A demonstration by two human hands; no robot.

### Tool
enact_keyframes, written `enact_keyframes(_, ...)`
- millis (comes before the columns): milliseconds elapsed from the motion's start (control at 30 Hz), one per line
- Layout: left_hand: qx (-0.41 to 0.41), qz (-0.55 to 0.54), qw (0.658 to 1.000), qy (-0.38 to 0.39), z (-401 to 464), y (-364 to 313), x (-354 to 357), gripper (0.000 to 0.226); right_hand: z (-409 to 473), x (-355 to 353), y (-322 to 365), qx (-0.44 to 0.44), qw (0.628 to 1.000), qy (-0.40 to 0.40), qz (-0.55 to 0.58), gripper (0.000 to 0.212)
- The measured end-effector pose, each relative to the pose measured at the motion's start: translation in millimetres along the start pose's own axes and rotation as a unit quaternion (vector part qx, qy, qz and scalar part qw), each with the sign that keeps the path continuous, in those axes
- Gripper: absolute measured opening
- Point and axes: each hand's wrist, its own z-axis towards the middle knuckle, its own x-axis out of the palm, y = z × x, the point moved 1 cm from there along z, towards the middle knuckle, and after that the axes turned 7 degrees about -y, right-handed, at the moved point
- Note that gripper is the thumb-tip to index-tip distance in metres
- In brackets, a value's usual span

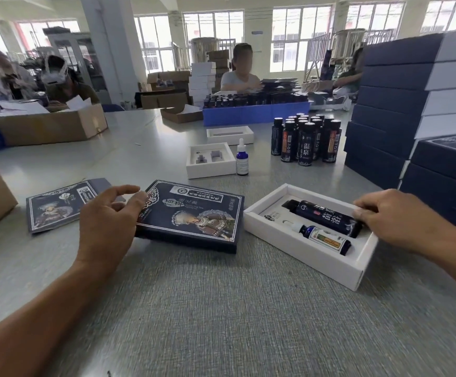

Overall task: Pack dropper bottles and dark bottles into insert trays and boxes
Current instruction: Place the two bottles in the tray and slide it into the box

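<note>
A white insert tray [289, 243] lies at the right front of the table. In it lie a dark bottle [327, 217] and, beside it, a small blue dropper bottle [323, 238]. My right hand [392, 216] grips the dark bottle's base end at the tray's far right, fingers curled over it. A navy printed box [191, 216] lies left of the tray. My left hand [110, 221] holds this box's left end, thumb on its top corner.
A flat navy printed piece [58, 205] lies further left. Behind stand two empty insert trays [210, 170] [229, 134], an upright dropper bottle [242, 159], several dark bottles [305, 140] and stacked navy boxes [401, 104]. Cardboard boxes [50, 126] and people sit at the far side.
</note>
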Motion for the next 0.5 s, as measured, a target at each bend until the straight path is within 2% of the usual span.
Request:
enact_keyframes(133,-0.007,0.091,0.996,0.011,6.3,7.6,-1.7,0.022,0.3,-0.1,-0.4,0.007,1.000,-0.002,0.013,0.018)
enact_keyframes(333,-0.038,0.096,0.993,0.049,4.9,10.7,-3.4,0.022,-1.4,1.4,3.0,0.010,0.998,-0.011,0.064,0.017)
enact_keyframes(500,-0.042,0.088,0.994,0.055,5.6,11.5,-4.1,0.020,-2.1,4.1,4.8,-0.004,0.999,-0.019,0.035,0.017)
